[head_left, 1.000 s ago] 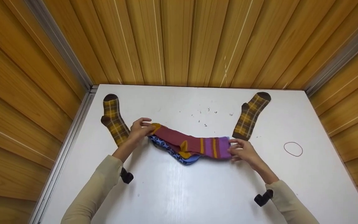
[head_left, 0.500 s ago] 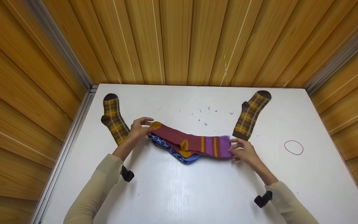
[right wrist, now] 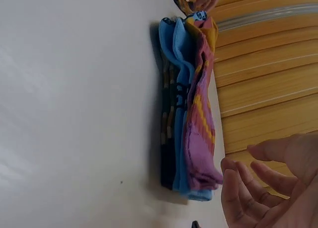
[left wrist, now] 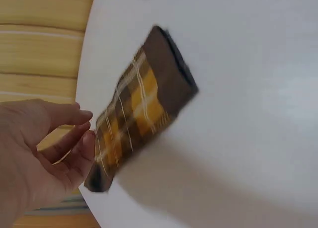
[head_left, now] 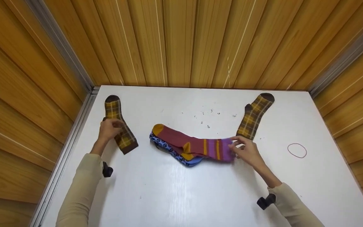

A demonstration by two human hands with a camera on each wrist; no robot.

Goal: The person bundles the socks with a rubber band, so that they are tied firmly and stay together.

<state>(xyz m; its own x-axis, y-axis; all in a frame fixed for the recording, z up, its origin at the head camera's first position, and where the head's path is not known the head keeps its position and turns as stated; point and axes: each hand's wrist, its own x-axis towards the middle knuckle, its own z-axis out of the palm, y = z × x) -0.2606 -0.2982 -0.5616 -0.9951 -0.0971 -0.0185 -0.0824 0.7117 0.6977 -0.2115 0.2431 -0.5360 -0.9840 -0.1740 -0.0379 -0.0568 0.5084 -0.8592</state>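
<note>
In the head view my left hand (head_left: 110, 128) hovers over the left plaid sock (head_left: 127, 141), brown and mustard. The left wrist view has its thumb and fingers loosely bent beside the sock, with a gap between them. A maroon sock (head_left: 175, 135) with mustard toe and heel and a purple striped cuff tops a stack in the middle. Beneath it shows a blue patterned sock (head_left: 165, 146), and the right wrist view reveals a dark sock (right wrist: 167, 138) at the bottom. My right hand (head_left: 246, 151) stays by the purple cuff, fingers relaxed, gripping nothing.
A second plaid sock (head_left: 254, 116) lies at the back right of the white table (head_left: 181, 195). Farther right is a thin reddish ring (head_left: 297, 150). Dark specks mark the table's back middle. Wood-patterned walls (head_left: 181, 44) rise at the back and both sides.
My left hand has left the maroon sock's toe and moved left to the plaid sock. My right hand has barely shifted at the cuff. The stack stays in place.
</note>
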